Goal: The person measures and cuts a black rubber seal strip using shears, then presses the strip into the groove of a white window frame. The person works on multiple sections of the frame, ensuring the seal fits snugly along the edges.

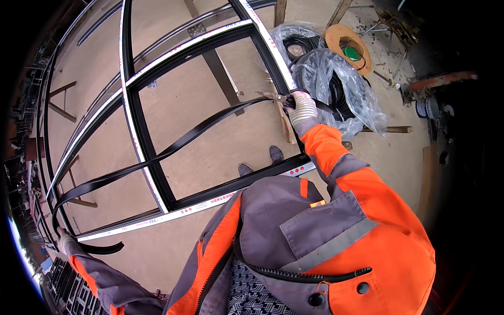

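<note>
Right fingers [300, 96] curled around snips [280, 97]

Strip [194, 134] runs from left fingers [62, 234] to right fingers [299, 96], crossing over the frame [137, 137]. Short tail just right of left fingers. Cutters [273, 96] in right fingers, tips pointing left. Frame's right bar just beside right fingers, rest spreads left and ahead. Coils in plastic bags [362, 100] right and ahead of right fingers; ring [333, 37] behind bags. Shoes [276, 154] bodyward of right fingers, within frame opening.
</note>
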Motion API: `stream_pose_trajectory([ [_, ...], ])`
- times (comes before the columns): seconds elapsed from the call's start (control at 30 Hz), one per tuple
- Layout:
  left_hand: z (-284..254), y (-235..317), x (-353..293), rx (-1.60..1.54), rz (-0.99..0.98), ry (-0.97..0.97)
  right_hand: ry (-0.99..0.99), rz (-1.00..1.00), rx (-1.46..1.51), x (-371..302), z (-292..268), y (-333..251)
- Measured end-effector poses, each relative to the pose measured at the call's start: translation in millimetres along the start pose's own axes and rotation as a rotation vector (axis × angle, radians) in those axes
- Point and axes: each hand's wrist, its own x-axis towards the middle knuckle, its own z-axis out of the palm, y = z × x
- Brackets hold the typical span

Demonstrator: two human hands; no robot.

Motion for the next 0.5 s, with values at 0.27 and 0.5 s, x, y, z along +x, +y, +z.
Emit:
stream_pose_trajectory([
  [0.27, 2.8, -39.7, -6.0, 0.127, -0.060, 0.026, -0.234, -0.097, -0.087, 28.9, -18.4, -5.9],
  [0.5, -31.9, -59.7, -52.1, -0.182, -0.270, 0.021, -0.434, -0.309, 0.050, 27.0, -36.0, -50.9],
])
